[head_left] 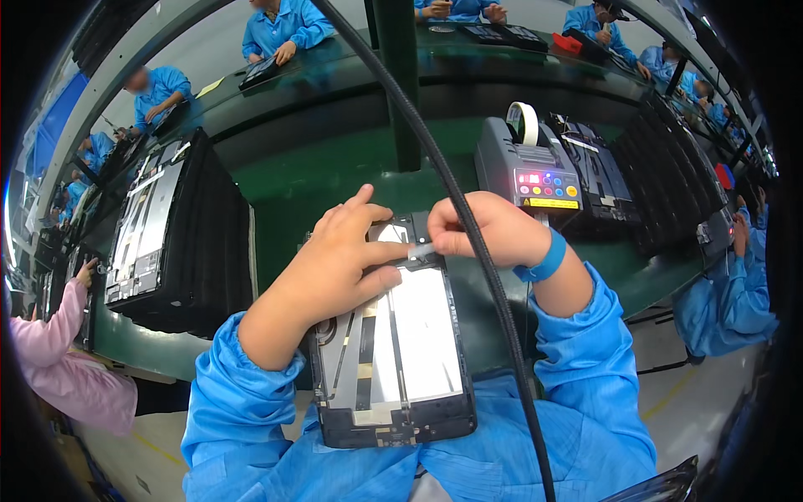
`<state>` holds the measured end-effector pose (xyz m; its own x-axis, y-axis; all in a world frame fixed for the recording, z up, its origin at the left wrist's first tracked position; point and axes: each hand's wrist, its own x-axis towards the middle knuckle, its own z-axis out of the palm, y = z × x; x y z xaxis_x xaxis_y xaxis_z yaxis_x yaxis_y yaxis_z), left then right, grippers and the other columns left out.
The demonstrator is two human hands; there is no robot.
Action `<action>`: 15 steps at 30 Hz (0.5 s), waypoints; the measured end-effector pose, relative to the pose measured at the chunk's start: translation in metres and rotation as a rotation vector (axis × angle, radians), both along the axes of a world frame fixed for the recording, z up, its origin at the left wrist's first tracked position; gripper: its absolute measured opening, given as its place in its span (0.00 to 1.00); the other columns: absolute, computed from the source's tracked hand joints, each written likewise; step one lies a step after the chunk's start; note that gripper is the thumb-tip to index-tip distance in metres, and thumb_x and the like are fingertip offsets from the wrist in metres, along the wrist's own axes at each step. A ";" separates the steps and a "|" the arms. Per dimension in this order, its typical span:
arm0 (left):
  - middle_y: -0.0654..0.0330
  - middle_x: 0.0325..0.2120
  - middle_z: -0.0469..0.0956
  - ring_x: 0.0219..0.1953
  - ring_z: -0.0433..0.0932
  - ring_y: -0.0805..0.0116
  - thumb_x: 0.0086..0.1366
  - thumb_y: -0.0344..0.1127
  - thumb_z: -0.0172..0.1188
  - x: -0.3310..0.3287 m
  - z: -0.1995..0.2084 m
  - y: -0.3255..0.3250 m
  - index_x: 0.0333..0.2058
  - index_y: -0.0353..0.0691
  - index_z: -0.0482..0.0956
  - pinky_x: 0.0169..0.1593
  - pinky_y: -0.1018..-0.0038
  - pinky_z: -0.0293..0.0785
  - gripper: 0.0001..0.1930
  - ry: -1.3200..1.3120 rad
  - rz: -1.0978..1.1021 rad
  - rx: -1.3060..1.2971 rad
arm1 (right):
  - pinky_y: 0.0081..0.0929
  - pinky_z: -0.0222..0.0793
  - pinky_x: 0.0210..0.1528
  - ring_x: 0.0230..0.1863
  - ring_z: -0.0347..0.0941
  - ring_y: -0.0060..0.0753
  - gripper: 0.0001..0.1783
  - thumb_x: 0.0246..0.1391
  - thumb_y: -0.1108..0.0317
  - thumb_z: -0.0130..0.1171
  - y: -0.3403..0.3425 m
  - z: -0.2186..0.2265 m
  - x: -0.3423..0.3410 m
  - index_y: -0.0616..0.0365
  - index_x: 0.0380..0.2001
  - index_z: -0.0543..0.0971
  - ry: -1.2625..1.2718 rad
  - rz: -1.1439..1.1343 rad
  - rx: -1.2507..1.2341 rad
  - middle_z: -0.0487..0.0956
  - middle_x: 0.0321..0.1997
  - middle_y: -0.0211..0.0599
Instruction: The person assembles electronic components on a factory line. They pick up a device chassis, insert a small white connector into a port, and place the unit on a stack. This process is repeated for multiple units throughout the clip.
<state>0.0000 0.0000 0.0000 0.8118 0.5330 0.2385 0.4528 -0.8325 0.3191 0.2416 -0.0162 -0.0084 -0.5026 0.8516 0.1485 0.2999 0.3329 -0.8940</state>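
Observation:
An opened tablet [428,343] with a silver inner panel and black frame lies in front of me, its near end close to my body. My left hand [335,259] rests over its upper left part, fingers stretched and spread, the index fingertip touching one end of a short translucent strip of tape [421,250]. Thumb and index finger of my right hand [481,230] pinch the strip's other end, at the tablet's upper right. A blue band [545,258] circles my right wrist. What lies beneath my left palm is hidden.
A grey tape dispenser [527,167] with lit buttons carries a white tape roll [524,124] beyond my right hand. Stacked tablets in black trays stand left [205,243] and right [669,171]. A black cable [468,213] crosses the view. Other people work around the green bench [280,180].

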 end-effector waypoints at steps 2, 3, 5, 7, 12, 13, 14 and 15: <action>0.49 0.53 0.68 0.65 0.53 0.41 0.54 0.36 0.62 0.000 0.001 0.000 0.42 0.51 0.82 0.63 0.52 0.54 0.15 0.003 0.016 -0.069 | 0.33 0.67 0.31 0.26 0.73 0.34 0.12 0.52 0.61 0.58 0.002 0.015 -0.001 0.61 0.26 0.76 -0.314 0.087 0.039 0.75 0.21 0.41; 0.49 0.53 0.67 0.65 0.52 0.40 0.55 0.37 0.62 0.000 0.000 0.003 0.42 0.51 0.83 0.63 0.51 0.52 0.14 -0.007 0.013 -0.075 | 0.33 0.67 0.31 0.26 0.73 0.34 0.12 0.52 0.61 0.57 0.006 0.015 -0.004 0.61 0.26 0.76 -0.358 0.085 0.045 0.75 0.21 0.42; 0.47 0.53 0.67 0.66 0.50 0.39 0.56 0.38 0.61 -0.001 -0.003 0.011 0.41 0.51 0.83 0.64 0.49 0.49 0.13 -0.029 0.009 -0.091 | 0.33 0.66 0.30 0.25 0.73 0.35 0.13 0.52 0.61 0.57 0.015 0.015 -0.010 0.61 0.25 0.76 -0.446 0.082 0.056 0.74 0.20 0.42; 0.47 0.51 0.69 0.63 0.55 0.40 0.54 0.35 0.64 0.001 -0.007 0.012 0.39 0.48 0.84 0.65 0.49 0.48 0.12 -0.076 0.038 -0.099 | 0.33 0.67 0.29 0.24 0.73 0.38 0.13 0.52 0.61 0.56 0.019 0.018 -0.010 0.61 0.23 0.76 -0.460 0.106 0.028 0.75 0.20 0.41; 0.46 0.51 0.69 0.65 0.50 0.40 0.56 0.37 0.63 0.012 -0.004 0.006 0.36 0.47 0.85 0.65 0.46 0.41 0.09 -0.077 0.183 -0.188 | 0.28 0.64 0.26 0.20 0.68 0.29 0.13 0.53 0.63 0.56 0.022 0.021 -0.010 0.62 0.24 0.75 -0.529 0.124 0.005 0.72 0.17 0.36; 0.46 0.52 0.69 0.66 0.48 0.40 0.56 0.38 0.63 0.013 -0.004 0.006 0.35 0.47 0.85 0.65 0.44 0.40 0.09 -0.075 0.205 -0.207 | 0.28 0.64 0.26 0.20 0.68 0.29 0.13 0.53 0.63 0.56 0.022 0.020 -0.011 0.62 0.23 0.75 -0.532 0.129 0.033 0.72 0.17 0.36; 0.46 0.52 0.69 0.67 0.46 0.40 0.56 0.40 0.63 0.015 -0.004 0.006 0.34 0.47 0.86 0.65 0.43 0.39 0.09 -0.072 0.226 -0.226 | 0.28 0.64 0.26 0.20 0.68 0.29 0.13 0.53 0.63 0.56 0.022 0.019 -0.011 0.62 0.23 0.75 -0.535 0.133 0.061 0.72 0.17 0.36; 0.47 0.52 0.69 0.67 0.46 0.40 0.55 0.41 0.64 0.017 -0.002 0.005 0.34 0.47 0.86 0.64 0.41 0.38 0.09 -0.062 0.251 -0.231 | 0.28 0.64 0.26 0.20 0.68 0.29 0.13 0.52 0.62 0.56 0.022 0.018 -0.010 0.62 0.23 0.75 -0.539 0.134 0.090 0.72 0.17 0.36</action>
<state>0.0173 0.0049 -0.0023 0.6362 0.7601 0.1325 0.6085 -0.5999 0.5196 0.2311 0.0063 0.0098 -0.6302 0.7711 -0.0904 0.6567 0.4673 -0.5919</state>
